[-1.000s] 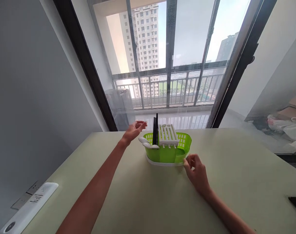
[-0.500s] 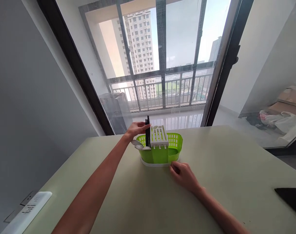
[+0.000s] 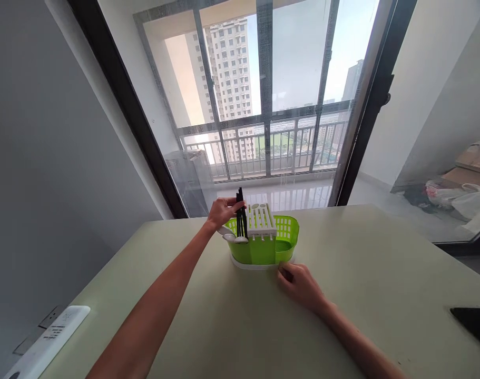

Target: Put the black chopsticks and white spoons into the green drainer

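A green plastic cutlery basket with a white slotted insert stands on a white base on the pale table. A bundle of black chopsticks stands upright in its left end, beside white spoons. My left hand is closed around the top of the chopsticks. My right hand rests on the table at the basket's front right corner, fingers curled against the white base.
A white power strip lies at the table's left edge near a wall socket. A black flat object sits at the right edge. Behind the table is a glass balcony door; boxes and bags lie on the floor at right.
My left hand has reached from beside the basket to the chopsticks and closed around their tops. My right hand has stayed at the basket's front base.
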Action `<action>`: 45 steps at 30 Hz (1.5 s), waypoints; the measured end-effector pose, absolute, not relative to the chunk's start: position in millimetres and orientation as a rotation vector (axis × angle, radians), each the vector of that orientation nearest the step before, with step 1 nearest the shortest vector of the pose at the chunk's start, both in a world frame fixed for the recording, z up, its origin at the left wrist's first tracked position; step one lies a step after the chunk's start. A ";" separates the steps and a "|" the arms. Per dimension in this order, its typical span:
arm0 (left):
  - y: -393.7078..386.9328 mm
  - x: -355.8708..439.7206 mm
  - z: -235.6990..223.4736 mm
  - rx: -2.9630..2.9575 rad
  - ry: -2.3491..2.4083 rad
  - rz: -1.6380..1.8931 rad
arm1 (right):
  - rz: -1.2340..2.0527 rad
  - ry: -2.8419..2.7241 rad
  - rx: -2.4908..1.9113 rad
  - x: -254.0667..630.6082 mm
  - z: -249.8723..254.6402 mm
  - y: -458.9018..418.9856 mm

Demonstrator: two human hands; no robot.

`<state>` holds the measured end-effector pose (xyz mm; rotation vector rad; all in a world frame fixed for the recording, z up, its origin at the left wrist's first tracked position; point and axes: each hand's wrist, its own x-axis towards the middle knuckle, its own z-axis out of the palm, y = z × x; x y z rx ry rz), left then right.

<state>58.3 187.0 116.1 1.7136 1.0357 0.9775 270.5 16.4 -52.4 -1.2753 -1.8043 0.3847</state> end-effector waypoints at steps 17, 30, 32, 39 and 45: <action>208.0 4.6 167.2 1.245 1.103 1.583 | 0.421 -1.828 -1.285 271.3 -57.0 17.5; 161.0 -165.9 146.0 1.019 1.523 0.949 | 0.427 -1.840 -1.294 274.8 -61.1 16.3; 149.2 -182.1 134.5 1.094 1.561 0.644 | 0.422 -1.839 -1.296 275.4 -63.2 16.3; 126.0 -199.4 102.5 1.292 1.555 -0.030 | 0.405 -1.834 -1.312 277.2 -64.8 14.9; 126.8 -195.3 94.0 1.338 1.614 -0.220 | 0.399 -1.825 -1.313 277.8 -64.4 14.2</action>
